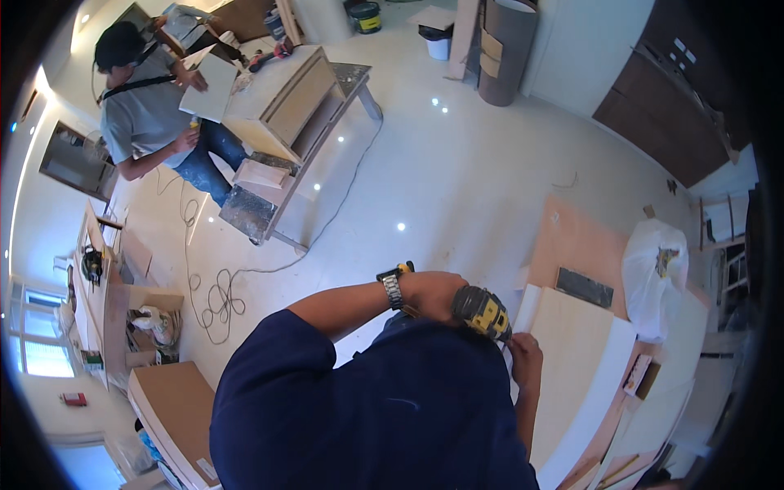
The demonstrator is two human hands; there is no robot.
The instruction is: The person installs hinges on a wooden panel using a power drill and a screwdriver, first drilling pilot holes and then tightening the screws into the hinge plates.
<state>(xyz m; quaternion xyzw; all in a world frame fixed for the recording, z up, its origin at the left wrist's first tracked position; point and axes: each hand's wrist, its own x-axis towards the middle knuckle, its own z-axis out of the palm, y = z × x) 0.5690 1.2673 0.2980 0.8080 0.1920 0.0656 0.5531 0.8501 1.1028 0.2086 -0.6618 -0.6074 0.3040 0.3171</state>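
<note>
My left hand, with a metal watch at the wrist, grips a yellow and black cordless drill held low in front of my body, angled down to the right. My right hand is at the drill's front end, fingers pinched; whatever is between them is too small to make out. Just right of my hands lie pale wooden boards, with a dark rectangular block near their far end.
A co-worker handles a white panel at a workbench; another person stands behind. A cable loops across the white floor. A cardboard-topped box is at lower left, a white plastic bag at right, a panel-laden table far left.
</note>
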